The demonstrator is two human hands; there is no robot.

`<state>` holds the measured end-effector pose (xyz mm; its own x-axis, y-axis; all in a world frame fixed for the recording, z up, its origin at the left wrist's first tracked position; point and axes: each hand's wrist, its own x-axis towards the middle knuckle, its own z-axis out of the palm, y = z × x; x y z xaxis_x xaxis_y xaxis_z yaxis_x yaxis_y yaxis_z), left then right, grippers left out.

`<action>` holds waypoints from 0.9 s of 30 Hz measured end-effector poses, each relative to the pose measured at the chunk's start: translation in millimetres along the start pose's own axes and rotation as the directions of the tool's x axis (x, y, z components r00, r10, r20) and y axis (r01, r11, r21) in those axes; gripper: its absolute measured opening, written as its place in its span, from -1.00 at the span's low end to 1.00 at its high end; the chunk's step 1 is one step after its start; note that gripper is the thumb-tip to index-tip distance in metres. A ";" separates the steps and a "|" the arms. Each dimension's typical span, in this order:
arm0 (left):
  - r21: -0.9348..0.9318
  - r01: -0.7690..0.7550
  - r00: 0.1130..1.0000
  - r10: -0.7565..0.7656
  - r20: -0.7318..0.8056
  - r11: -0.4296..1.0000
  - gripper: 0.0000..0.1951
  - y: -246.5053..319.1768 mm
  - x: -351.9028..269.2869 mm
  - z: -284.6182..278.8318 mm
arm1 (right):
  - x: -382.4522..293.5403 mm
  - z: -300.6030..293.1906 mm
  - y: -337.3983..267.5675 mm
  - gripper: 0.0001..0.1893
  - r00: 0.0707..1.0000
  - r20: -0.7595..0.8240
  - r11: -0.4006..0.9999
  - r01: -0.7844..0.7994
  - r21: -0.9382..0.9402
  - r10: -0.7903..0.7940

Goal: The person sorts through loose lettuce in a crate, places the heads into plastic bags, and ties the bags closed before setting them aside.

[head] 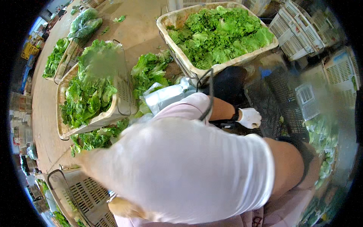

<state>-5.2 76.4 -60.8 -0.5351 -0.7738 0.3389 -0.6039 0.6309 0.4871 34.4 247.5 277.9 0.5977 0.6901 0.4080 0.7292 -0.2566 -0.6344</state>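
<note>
My left hand (249, 117), in a white glove with a black band at the wrist, is beside a black perforated plastic crate (268, 96). Its fingers look curled, but whether they grip anything is unclear. My bare right arm (286, 164) reaches towards the right edge from a pale sleeve; my right hand is out of view. By my left sleeve lies a silvery plastic bag (164, 98), close to loose leafy lettuce (150, 71). A large white crate (219, 68) full of green lettuce (218, 34) stands beyond.
Another white crate (93, 124) of lettuce stands to the left, with a slatted crate (88, 193) at lower left. Stacked crates (297, 31) are at upper right. Bagged greens (323, 139) lie on the right. Filled plastic bags (85, 24) rest on the floor, upper left.
</note>
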 end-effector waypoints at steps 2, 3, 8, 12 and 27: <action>0.064 -0.035 0.994 0.028 0.107 0.997 -0.80 -1.4 -0.9 0.3 | -10.2 -5.1 -4.4 -0.77 0.998 -0.020 0.998 -0.056 -0.002 0.056; 0.020 0.024 0.977 -0.028 0.213 1.000 -0.79 -0.4 -8.4 2.1 | -13.5 -5.6 -4.3 -0.78 0.997 -0.035 0.997 -0.073 0.012 0.073; 0.097 0.211 0.851 -0.232 0.471 0.973 -0.73 3.0 -18.4 3.0 | -19.4 -9.7 -3.6 -0.79 0.971 -0.146 0.975 -0.169 0.146 0.190; 0.103 0.185 0.850 -0.212 0.481 0.977 -0.73 5.6 -5.6 1.3 | -25.3 -14.0 -13.8 -0.80 0.937 -0.210 0.949 -0.235 0.212 0.279; -0.304 0.213 0.931 -0.098 0.353 0.929 -0.69 64.9 -49.1 -42.6 | -33.0 -11.2 -8.9 -0.84 0.782 -0.158 0.588 -0.301 0.751 0.603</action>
<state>7.1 152.9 -11.6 -0.6473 -0.7621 -0.0161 -0.4950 0.4042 0.7692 11.9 219.4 277.4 0.9597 0.2780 0.0409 -0.0012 0.1495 -0.9888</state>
